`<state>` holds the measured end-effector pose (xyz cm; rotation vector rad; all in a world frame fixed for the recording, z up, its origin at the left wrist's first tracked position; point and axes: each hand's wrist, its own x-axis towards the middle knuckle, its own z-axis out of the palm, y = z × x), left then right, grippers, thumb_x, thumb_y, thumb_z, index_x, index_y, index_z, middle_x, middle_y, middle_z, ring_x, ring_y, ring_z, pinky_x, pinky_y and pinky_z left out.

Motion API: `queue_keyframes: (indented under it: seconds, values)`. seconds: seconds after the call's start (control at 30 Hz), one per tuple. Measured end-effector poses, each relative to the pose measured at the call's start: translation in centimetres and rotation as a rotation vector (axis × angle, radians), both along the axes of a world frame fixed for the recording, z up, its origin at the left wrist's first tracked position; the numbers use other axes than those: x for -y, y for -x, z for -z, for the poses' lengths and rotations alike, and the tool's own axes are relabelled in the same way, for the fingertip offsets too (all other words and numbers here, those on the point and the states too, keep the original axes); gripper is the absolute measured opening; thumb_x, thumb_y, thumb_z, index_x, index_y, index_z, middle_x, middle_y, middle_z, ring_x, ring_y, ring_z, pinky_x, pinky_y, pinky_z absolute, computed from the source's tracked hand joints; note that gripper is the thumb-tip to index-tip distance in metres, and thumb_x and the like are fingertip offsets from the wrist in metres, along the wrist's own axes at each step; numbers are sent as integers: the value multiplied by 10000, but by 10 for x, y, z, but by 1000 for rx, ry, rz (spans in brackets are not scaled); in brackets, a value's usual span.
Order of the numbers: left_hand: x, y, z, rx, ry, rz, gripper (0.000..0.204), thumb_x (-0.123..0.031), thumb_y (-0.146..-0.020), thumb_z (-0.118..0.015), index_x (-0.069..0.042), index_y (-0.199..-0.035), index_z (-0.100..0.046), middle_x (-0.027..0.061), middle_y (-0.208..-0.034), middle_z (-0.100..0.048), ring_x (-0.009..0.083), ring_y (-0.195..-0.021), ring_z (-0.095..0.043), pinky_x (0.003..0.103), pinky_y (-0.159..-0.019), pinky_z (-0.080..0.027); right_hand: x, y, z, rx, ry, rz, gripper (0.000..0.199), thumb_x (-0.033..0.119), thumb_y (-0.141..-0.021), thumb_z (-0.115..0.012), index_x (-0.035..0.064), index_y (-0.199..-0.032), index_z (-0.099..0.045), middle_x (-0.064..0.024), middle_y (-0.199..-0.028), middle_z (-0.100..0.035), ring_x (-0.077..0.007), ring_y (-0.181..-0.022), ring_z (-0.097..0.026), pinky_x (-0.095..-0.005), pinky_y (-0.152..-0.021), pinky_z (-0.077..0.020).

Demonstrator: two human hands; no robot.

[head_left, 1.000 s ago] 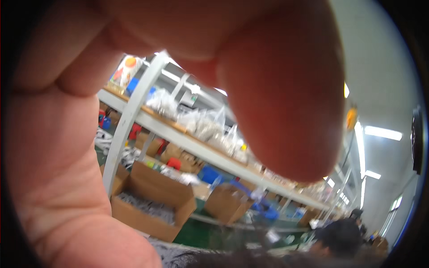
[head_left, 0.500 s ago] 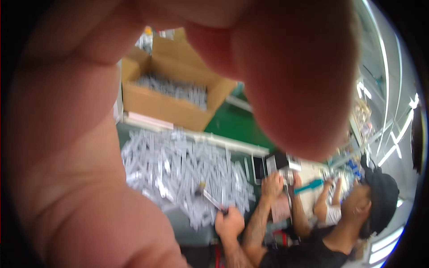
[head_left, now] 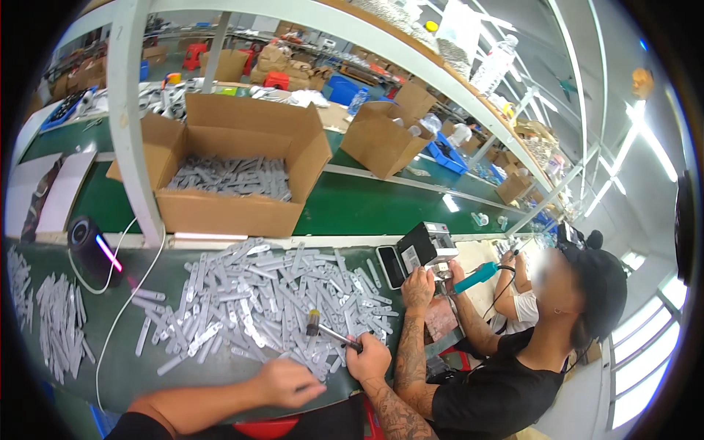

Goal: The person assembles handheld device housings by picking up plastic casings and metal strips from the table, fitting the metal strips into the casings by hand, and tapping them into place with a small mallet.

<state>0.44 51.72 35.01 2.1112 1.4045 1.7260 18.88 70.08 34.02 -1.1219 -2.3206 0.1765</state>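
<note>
My left hand (head_left: 284, 381) lies at the near edge of the green table (head_left: 220, 367) with its fingers curled together; whether it pinches anything is hidden. Just to its right, my right hand (head_left: 369, 359) grips the handle of a small hammer (head_left: 326, 331), whose head rests on a wide pile of flat grey metal strips (head_left: 264, 301). My right forearm is tattooed and comes in from the lower edge.
An open cardboard box (head_left: 235, 165) of strips stands behind the pile, beside a white post (head_left: 136, 125). A black puck-shaped device (head_left: 92, 246) with a white cable sits at left. A co-worker in a black shirt (head_left: 513, 367) sits at right, one hand on a small grey device (head_left: 429, 246).
A hand held right against the lens has gone, uncovering the table. The view has tipped down from the shelves to the strips, and both my hands are now at the table edge.
</note>
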Motion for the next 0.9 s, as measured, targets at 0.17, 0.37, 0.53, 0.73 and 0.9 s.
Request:
queue_keyframes:
  seconds: [0.17, 0.37, 0.53, 0.73, 0.9]
  values:
    - [14, -17, 18, 53, 121, 230, 221, -282, -940, -855, -141, -798, -761, 5, -684, -671, 221, -563, -675, 374, -516, -506, 1, 3, 0, -2, -35, 22, 359, 350, -920, -817, 84, -759, -636, -171, -718, -654, -431, -695, -673, -522, -626, -511]
    - [10, -1, 20, 190, 459, 228, 224, -337, -980, -814, -131, -894, -796, 31, -775, -743, 241, -648, -728, 363, -578, -559, 0, 2, 1, 9, -42, 13, 365, 338, -932, -805, 91, -754, -603, -135, -723, -631, -402, -690, -660, -519, -618, -497]
    - [6, 7, 16, 191, 633, 223, 196, -332, -1011, -757, -139, -999, -791, 39, -863, -766, 246, -774, -761, 390, -685, -587, -2, -1, 2, 31, -32, -18, 388, 357, -937, -822, 82, -763, -611, -153, -720, -640, -422, -685, -664, -508, -613, -503]
    - [7, 9, 14, 55, 629, 262, 201, -326, -1026, -734, -132, -978, -762, 38, -857, -744, 255, -780, -751, 396, -684, -577, -3, -1, 4, -7, -66, -37, 349, 310, -922, -822, 95, -766, -596, -124, -716, -623, -402, -664, -650, -514, -597, -487]
    - [6, 10, 12, 83, 618, 277, 217, -342, -1033, -730, -132, -995, -766, 37, -868, -747, 249, -788, -753, 392, -689, -576, -2, -1, 2, -33, -63, -40, 349, 307, -920, -826, 95, -764, -596, -128, -721, -626, -402, -667, -652, -513, -595, -486]
